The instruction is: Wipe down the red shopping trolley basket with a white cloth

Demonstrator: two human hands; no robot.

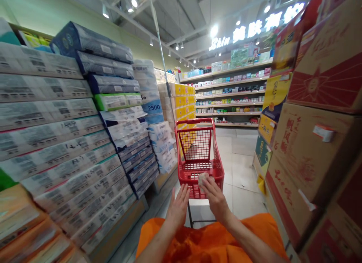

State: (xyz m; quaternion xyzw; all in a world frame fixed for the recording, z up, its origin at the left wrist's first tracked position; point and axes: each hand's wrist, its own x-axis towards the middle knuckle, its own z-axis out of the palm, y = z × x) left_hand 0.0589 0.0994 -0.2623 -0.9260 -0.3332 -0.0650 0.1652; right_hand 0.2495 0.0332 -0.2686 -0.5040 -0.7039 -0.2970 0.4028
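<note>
Directly ahead of me stands a red shopping cart (215, 157) with a mesh child-seat flap (195, 142) near its far end. My right hand (215, 197) has its fingers closed over a crumpled whitish cloth or tissue (202, 179), held just above the cart's near rim. Its exact material cannot be made out. My left hand (180, 205) is in front of the cart's near side with fingers stretched out and nothing in it. Whether it touches the cart cannot be told.
Tall stacks of packaged tissue paper (65, 116) line the left side. Cardboard cartons (308, 142) are piled high on the right. A tiled aisle (239, 172) runs between them to a wall of stocked shelves (232, 92). A thin pole (161, 40) rises beside the left stacks.
</note>
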